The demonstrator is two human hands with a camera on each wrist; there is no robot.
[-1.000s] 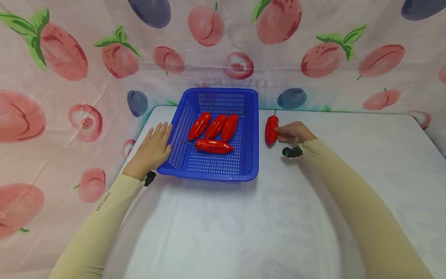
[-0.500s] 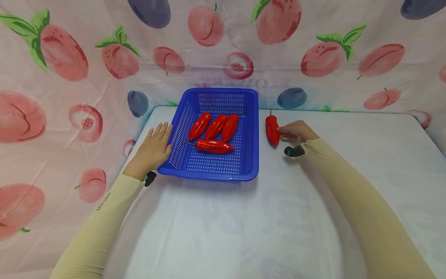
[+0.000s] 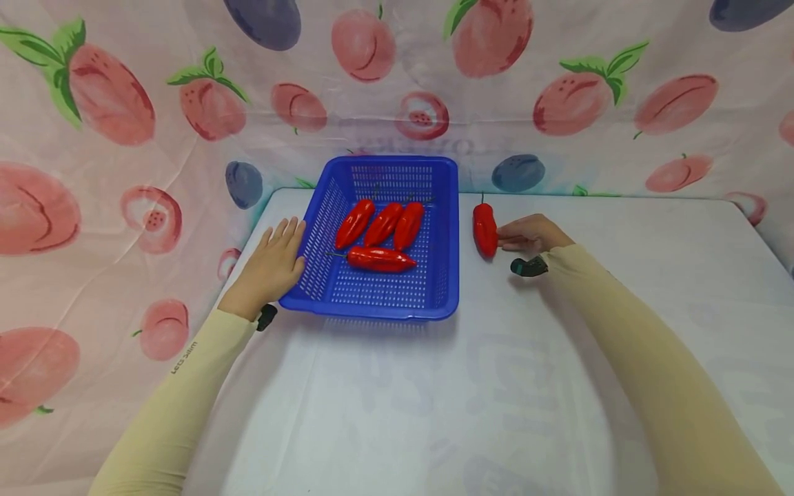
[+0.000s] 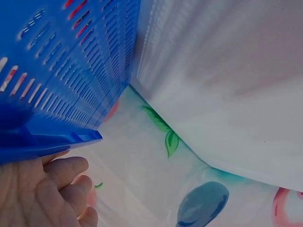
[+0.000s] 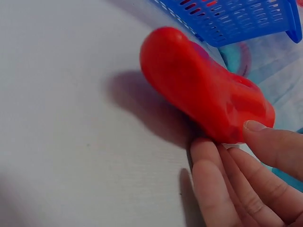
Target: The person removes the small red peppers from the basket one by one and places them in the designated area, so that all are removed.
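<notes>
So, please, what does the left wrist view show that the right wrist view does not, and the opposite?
Only the left wrist view shows the left hand at the rim of the blue basket, and a green leaf print on the cloth.

Only the right wrist view shows the right hand, at a red pepper outside the basket.

Both show part of the basket and of the white tabletop.

The person's cream left sleeve (image 3: 170, 403) at eight o'clock is carrying dark lettering (image 3: 184, 357); a matching right sleeve (image 3: 651, 365) is showing at four o'clock; black wrist devices (image 3: 267, 317) are protruding beside both.
</notes>
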